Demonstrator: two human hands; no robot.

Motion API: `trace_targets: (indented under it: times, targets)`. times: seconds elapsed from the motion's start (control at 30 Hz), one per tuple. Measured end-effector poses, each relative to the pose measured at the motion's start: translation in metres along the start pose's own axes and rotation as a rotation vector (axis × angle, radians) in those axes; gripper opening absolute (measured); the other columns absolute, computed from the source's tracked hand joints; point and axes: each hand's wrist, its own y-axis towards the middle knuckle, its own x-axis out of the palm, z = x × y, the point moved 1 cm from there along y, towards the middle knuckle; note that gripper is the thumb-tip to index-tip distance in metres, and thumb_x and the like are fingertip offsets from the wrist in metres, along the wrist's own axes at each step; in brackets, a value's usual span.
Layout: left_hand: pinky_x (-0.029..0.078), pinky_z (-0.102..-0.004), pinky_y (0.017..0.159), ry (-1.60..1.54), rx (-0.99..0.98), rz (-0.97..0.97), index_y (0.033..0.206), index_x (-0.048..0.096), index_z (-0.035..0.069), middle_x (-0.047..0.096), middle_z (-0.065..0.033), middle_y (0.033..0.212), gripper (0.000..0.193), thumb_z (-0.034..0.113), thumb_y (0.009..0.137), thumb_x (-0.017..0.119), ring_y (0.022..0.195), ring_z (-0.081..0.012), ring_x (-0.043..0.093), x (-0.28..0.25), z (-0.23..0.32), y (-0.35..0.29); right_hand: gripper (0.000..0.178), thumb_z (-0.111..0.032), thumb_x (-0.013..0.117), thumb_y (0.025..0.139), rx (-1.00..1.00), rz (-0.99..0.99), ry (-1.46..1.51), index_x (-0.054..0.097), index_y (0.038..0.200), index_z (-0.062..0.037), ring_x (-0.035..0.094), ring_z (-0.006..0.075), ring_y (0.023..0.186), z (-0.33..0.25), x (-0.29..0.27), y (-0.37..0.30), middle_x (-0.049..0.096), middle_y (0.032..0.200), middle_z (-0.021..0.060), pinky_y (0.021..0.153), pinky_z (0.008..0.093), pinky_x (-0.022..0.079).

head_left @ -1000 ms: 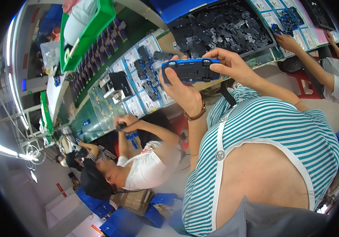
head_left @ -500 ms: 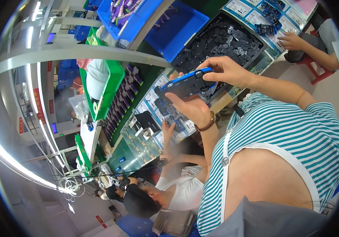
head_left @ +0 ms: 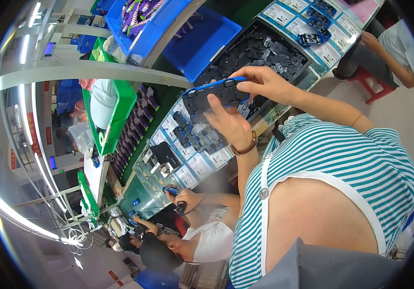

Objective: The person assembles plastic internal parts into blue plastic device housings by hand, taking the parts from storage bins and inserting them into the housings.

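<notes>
Between my hands is a blue toy car [head_left: 214, 98], tipped so its black underside and wheels show. My left hand [head_left: 231, 126], with a watch at the wrist, supports it from below; its thumb lies against the underside and most of its fingers are hidden behind the car. At the other end, by a wheel, my right hand [head_left: 267, 85] pinches the car between thumb and fingers. Below the car, several dark car parts [head_left: 187, 135] lie on printed sheets on the bench.
Beyond my hands stands a black tray [head_left: 306, 61] heaped with black parts, beside a blue bin [head_left: 202, 43]. More blue cars [head_left: 310, 38] sit on sheets at the upper right. A co-worker [head_left: 212, 241] on my left holds a blue item; another person [head_left: 395, 53] sits at the right.
The car has tilted closer to level, with my left thumb now against its underside. The co-worker's hand has left the sheets and now holds a blue item. The whole view has shifted slightly.
</notes>
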Motion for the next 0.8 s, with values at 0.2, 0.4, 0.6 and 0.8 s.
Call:
trace_targets:
  times: [0.2, 0.4, 0.6, 0.8]
  targets:
    - [0.048, -0.0369, 0.092, 0.140, 0.137, 0.076, 0.131, 0.034, -0.001, 0.050, -0.0186, 0.125, 0.049, 0.024, 0.095, 0.054, 0.111, -0.0252, 0.054, -0.010, -0.007, -0.003, 0.033, -0.023, 0.062, 0.090, 0.017, -0.034, -0.035, 0.059, 0.114, -0.0016, 0.058, 0.0092, 0.086, 0.015, 0.001, 0.006, 0.062, 0.097, 0.0048, 0.065, 0.0233, 0.052]
    - [0.046, -0.0365, 0.095, 0.118, 0.092, 0.140, 0.133, 0.031, -0.002, 0.048, -0.0194, 0.125, 0.050, 0.023, 0.095, 0.053, 0.114, -0.0258, 0.052, -0.015, -0.004, -0.001, 0.032, -0.025, 0.060, 0.091, 0.113, -0.027, -0.042, 0.061, 0.114, -0.0026, 0.057, 0.0076, 0.086, 0.024, 0.007, 0.014, 0.063, 0.097, 0.0036, 0.066, 0.0221, 0.049]
    - [0.044, -0.0372, 0.096, 0.261, 0.161, 0.206, 0.131, 0.031, -0.005, 0.049, -0.0206, 0.125, 0.050, 0.022, 0.095, 0.053, 0.113, -0.0254, 0.051, -0.029, 0.000, -0.007, 0.031, -0.024, 0.059, 0.091, 0.049, -0.147, 0.000, 0.061, 0.116, -0.0047, 0.056, 0.0057, 0.085, 0.031, 0.013, 0.017, 0.064, 0.097, 0.0009, 0.069, 0.0215, 0.044]
    - [0.049, -0.0352, 0.089, 0.045, 0.045, 0.178, 0.128, 0.038, 0.001, 0.052, -0.0154, 0.122, 0.045, 0.025, 0.094, 0.055, 0.107, -0.0222, 0.055, -0.052, 0.005, 0.002, 0.045, -0.037, 0.044, 0.097, 0.156, -0.068, 0.068, 0.051, 0.130, -0.0068, 0.058, 0.0152, 0.100, 0.029, 0.009, 0.015, 0.059, 0.113, 0.0088, 0.085, 0.0290, 0.049]
